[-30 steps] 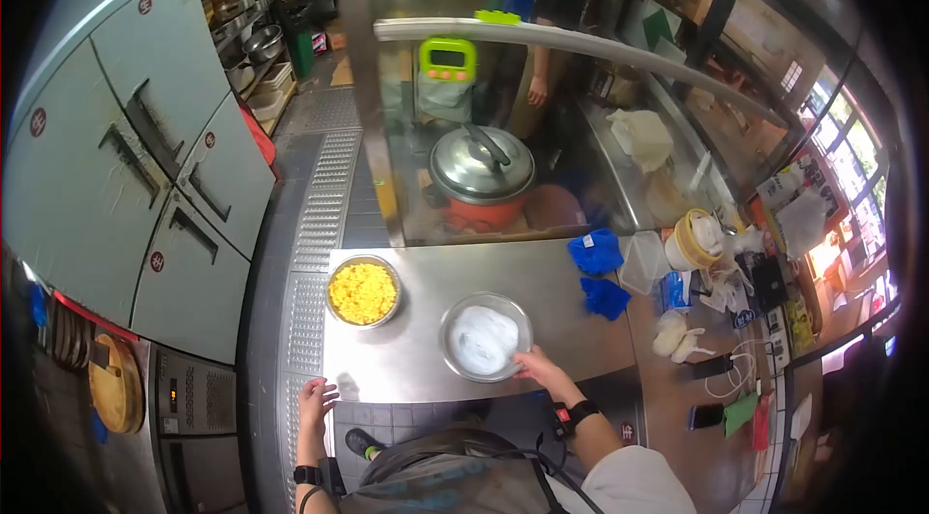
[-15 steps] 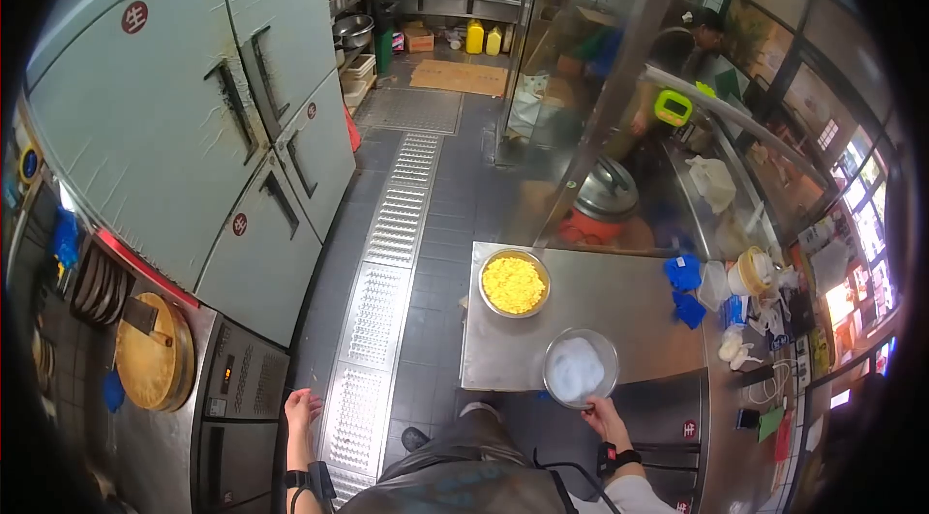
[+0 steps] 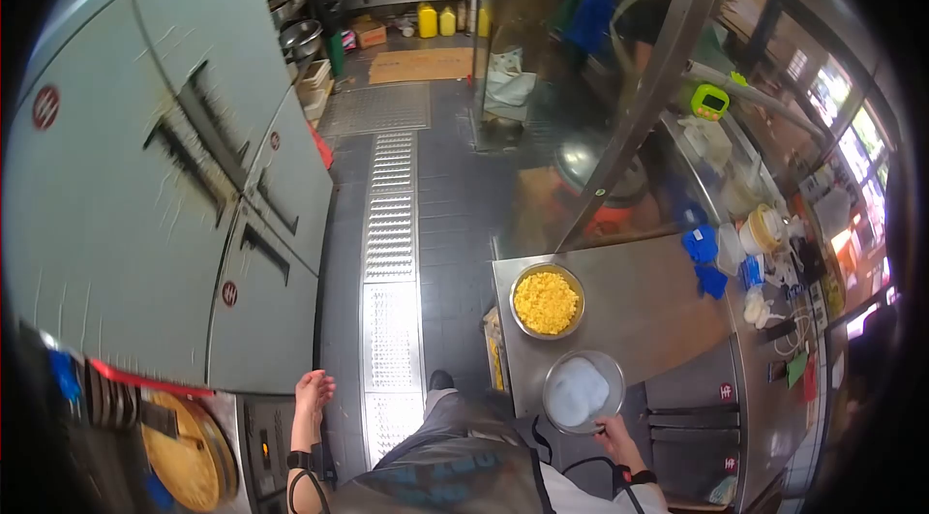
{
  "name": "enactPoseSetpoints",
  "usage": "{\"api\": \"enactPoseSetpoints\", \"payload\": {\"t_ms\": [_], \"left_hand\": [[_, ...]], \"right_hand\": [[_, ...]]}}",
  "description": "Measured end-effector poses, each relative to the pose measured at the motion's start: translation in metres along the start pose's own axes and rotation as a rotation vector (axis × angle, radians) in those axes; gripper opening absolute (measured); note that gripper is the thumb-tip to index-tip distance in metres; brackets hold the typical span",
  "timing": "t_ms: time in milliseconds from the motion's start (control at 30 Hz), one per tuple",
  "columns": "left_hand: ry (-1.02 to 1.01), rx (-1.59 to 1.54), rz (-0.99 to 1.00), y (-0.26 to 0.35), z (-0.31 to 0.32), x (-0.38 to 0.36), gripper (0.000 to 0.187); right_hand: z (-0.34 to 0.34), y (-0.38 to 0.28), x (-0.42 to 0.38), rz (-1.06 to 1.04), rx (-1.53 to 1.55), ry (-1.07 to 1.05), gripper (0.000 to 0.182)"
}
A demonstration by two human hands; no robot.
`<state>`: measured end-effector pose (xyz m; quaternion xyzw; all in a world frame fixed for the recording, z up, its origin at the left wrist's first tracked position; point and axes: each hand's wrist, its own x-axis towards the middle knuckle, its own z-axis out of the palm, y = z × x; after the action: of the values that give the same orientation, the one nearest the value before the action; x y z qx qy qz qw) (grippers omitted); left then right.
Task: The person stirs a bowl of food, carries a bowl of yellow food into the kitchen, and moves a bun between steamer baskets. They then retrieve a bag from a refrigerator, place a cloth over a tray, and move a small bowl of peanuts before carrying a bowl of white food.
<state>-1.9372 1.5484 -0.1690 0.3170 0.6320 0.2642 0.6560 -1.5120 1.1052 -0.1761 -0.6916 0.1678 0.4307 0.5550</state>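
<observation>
My right hand (image 3: 614,437) is closed on the near rim of a round bowl (image 3: 550,398) with a whitish-blue mass (image 3: 579,390) in it. That bowl is at the left front edge of the steel table (image 3: 644,296). Just behind it stands a metal bowl (image 3: 547,301) full of yellow pieces. My left hand (image 3: 314,389) hangs in the air over the floor, left of the metal drain grate (image 3: 390,320), with its fingers loosely curled; whether they hold anything is too small to tell.
Tall fridge doors (image 3: 126,185) line the left side, above a round chopping board (image 3: 189,456). A glass partition with a metal post (image 3: 634,117) rises behind the table; a person (image 3: 644,25) stands beyond it. Blue items (image 3: 699,243) and a green timer (image 3: 709,102) are at right.
The view has turned and shifted, so the fridge sits further left and lower. My right hand still holds the bowl, which now appears lower. My left hand has risen slightly in view.
</observation>
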Motion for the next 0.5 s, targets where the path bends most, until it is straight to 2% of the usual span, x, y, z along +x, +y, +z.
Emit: {"api": "enactPoseSetpoints", "payload": {"t_ms": [33, 133, 267, 333, 433, 500], "left_hand": [[-0.020, 0.023, -0.002, 0.017, 0.000, 0.016, 0.012], [-0.048, 0.032, 0.008, 0.062, 0.011, 0.058, 0.013], [-0.119, 0.129, -0.002, 0.109, 0.057, 0.115, 0.012], [-0.190, 0.177, -0.029, 0.120, 0.087, 0.144, 0.012], [-0.322, 0.212, -0.058, 0.131, 0.132, 0.188, 0.014], [-0.445, 0.244, -0.114, 0.145, 0.165, 0.206, 0.016]], "right_hand": [[0.012, -0.003, -0.010, -0.017, 0.092, 0.092, 0.025], [0.021, 0.008, -0.017, -0.049, 0.282, 0.118, 0.024], [0.052, -0.019, -0.052, -0.141, 0.463, 0.298, 0.026], [0.074, -0.055, -0.078, -0.127, 0.292, 0.304, 0.027], [0.124, -0.082, -0.090, -0.115, 0.235, 0.485, 0.031], [0.165, -0.102, -0.092, -0.087, 0.262, 0.501, 0.033]]}}
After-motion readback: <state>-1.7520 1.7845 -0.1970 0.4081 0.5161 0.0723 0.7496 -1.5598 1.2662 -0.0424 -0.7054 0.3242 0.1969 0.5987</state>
